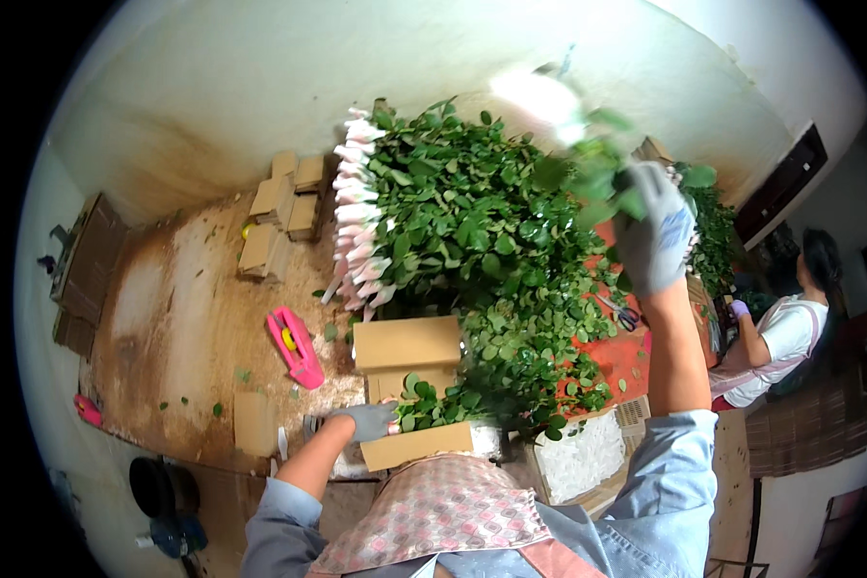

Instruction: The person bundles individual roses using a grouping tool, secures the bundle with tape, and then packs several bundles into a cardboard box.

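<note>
My right hand, in a grey glove, is raised at the upper right. It is closed around a leafy stem, blurred by motion, with a bright white patch at its far end. Low in front of me, my gloved left hand rests at the left end of an open cardboard box. Green leafy stems lie inside the box, and the left fingertips reach in beside them, partly hidden. Beyond stands a big pile of leafy stems, their white and pale pink wrapped heads lined up on its left.
A pink tape dispenser lies on the worn table. Small folded cardboard pieces are stacked near the wall. Scissors rest on a red surface at right. A person stands working at the far right.
</note>
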The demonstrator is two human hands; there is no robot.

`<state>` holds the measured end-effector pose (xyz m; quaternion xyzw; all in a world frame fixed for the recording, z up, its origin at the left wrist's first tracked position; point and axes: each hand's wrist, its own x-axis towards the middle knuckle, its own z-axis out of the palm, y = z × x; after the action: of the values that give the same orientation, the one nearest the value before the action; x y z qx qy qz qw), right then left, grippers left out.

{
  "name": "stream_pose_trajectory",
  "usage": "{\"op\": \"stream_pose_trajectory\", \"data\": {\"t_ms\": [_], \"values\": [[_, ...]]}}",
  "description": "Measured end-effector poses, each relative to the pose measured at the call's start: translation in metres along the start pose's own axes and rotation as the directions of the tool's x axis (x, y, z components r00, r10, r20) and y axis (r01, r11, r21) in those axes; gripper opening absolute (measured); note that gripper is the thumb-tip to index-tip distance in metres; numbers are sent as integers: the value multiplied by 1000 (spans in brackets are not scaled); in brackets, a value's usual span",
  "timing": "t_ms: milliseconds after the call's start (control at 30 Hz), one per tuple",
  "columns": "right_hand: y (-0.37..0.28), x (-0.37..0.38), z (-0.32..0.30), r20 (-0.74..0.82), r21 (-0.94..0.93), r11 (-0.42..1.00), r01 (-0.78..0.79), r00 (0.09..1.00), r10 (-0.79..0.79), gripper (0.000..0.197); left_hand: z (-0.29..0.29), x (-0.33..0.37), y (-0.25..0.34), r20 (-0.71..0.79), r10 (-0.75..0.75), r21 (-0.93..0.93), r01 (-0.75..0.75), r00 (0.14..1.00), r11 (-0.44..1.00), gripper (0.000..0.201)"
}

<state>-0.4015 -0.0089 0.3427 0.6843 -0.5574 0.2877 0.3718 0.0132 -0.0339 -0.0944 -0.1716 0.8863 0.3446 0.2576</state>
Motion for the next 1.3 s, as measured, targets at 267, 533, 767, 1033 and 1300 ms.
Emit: {"op": "stream_pose_trajectory", "data": {"t_ms": [267,533,767,1033,1300], "values": [[-176,-198,124,629,310,891,332,631,-453,12,-28,-6,25,49,-169,-116,174,984,978,54],[-204,-322,216,826,406,865,296,286,-486,21,-39,-26,51,53,-351,-276,352,935,895,58],[-242,-251,188,836,466,884,45,305,-456,24,-45,-32,58,52,-322,-192,326,945,926,52],[-274,-296,263,737,625,781,4,326,-591,36,-38,-36,49,-131,-303,-237,267,944,934,44],[-267,-305,268,678,664,748,-23,441,-588,27,-41,-18,7,-568,-361,-60,401,740,914,23]]}}
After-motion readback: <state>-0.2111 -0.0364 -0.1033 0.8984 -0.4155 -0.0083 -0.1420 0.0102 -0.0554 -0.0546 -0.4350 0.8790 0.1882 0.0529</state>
